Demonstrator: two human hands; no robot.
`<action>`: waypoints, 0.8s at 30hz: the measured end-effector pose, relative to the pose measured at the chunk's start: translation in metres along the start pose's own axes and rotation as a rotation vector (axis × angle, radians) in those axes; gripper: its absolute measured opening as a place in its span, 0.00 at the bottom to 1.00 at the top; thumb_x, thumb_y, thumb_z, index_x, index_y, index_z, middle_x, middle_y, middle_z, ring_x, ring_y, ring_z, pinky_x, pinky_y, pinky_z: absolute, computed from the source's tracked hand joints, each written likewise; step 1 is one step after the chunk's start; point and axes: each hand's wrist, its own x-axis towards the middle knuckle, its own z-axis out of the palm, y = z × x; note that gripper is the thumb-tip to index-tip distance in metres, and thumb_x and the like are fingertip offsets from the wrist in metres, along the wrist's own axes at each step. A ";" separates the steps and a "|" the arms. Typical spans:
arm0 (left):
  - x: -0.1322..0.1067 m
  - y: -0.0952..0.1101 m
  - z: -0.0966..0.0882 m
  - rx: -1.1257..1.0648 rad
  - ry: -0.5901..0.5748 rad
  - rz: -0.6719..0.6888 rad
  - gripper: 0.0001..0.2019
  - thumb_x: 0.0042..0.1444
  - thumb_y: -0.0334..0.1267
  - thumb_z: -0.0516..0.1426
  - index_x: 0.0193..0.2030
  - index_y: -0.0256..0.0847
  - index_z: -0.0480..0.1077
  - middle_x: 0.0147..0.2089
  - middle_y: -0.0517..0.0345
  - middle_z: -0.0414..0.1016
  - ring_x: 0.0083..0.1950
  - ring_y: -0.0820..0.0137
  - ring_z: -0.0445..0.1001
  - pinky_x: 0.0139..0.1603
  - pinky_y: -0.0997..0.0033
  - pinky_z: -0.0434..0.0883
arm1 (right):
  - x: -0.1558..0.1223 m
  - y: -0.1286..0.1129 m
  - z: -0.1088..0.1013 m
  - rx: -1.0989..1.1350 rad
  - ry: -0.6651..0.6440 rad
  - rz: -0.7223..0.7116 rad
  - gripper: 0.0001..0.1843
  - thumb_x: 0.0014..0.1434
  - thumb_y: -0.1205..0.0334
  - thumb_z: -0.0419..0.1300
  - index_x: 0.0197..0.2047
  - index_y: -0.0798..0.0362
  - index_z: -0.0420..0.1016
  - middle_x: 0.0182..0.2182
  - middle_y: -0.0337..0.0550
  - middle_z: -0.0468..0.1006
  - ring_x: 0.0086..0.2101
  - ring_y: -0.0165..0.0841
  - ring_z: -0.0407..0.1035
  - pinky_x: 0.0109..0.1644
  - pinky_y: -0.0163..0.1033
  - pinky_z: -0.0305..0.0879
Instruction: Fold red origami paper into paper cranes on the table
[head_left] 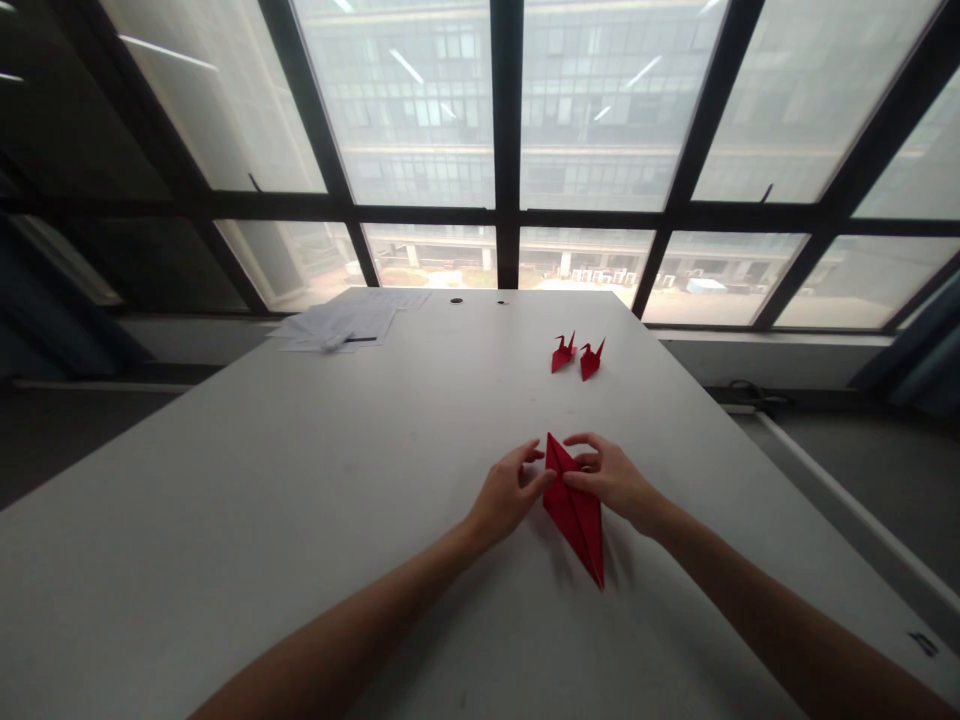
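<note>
A red folded paper [577, 515], shaped like a long diamond with a crease down its middle, is between my hands just above or on the white table. My left hand [511, 487] has its thumb on the paper's left edge, with the fingers curled beside it. From the other side, my right hand [611, 478] pinches the upper part, its thumb on the front face and fingers partly behind. The paper's narrow lower tip points toward me. Two finished red paper cranes, a left one [562, 355] and a right one [591, 362], stand farther back.
The white table [300, 490] stretches toward large dark-framed windows. Loose white sheets [337, 322] lie at its back left with a dark pen [361, 339] on them. A round hole [456, 300] sits near the far edge. Blue curtains hang at both sides.
</note>
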 end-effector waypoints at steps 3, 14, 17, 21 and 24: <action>0.008 0.000 -0.005 -0.289 -0.033 -0.096 0.19 0.63 0.49 0.55 0.49 0.36 0.77 0.43 0.49 0.81 0.40 0.64 0.77 0.41 0.68 0.71 | 0.005 0.000 0.005 0.087 -0.043 -0.080 0.37 0.47 0.60 0.70 0.59 0.51 0.63 0.34 0.41 0.80 0.33 0.37 0.76 0.37 0.42 0.73; 0.004 0.001 -0.009 -0.566 -0.003 -0.190 0.16 0.58 0.47 0.61 0.39 0.33 0.78 0.33 0.54 0.76 0.32 0.71 0.70 0.34 0.73 0.67 | 0.010 0.019 0.019 0.075 -0.022 -0.122 0.14 0.54 0.54 0.67 0.36 0.56 0.77 0.31 0.43 0.80 0.30 0.32 0.72 0.33 0.36 0.66; 0.003 0.005 -0.009 -0.594 -0.007 -0.206 0.16 0.59 0.47 0.60 0.36 0.33 0.78 0.33 0.53 0.76 0.33 0.71 0.70 0.35 0.73 0.67 | 0.006 0.022 0.022 0.024 -0.036 -0.149 0.12 0.54 0.55 0.67 0.34 0.56 0.77 0.28 0.40 0.78 0.28 0.30 0.68 0.31 0.34 0.63; 0.001 0.007 -0.009 -0.559 0.023 -0.186 0.15 0.57 0.46 0.62 0.32 0.33 0.78 0.31 0.54 0.75 0.32 0.72 0.68 0.33 0.74 0.65 | 0.004 0.023 0.025 -0.033 -0.033 -0.169 0.14 0.58 0.52 0.63 0.35 0.56 0.79 0.29 0.41 0.79 0.28 0.30 0.67 0.31 0.34 0.62; 0.000 0.006 -0.009 -0.564 0.006 -0.189 0.16 0.58 0.47 0.61 0.31 0.33 0.78 0.30 0.56 0.73 0.32 0.73 0.67 0.33 0.75 0.64 | 0.004 0.023 0.026 -0.066 -0.003 -0.174 0.16 0.59 0.52 0.61 0.35 0.56 0.81 0.29 0.42 0.79 0.28 0.31 0.66 0.31 0.34 0.61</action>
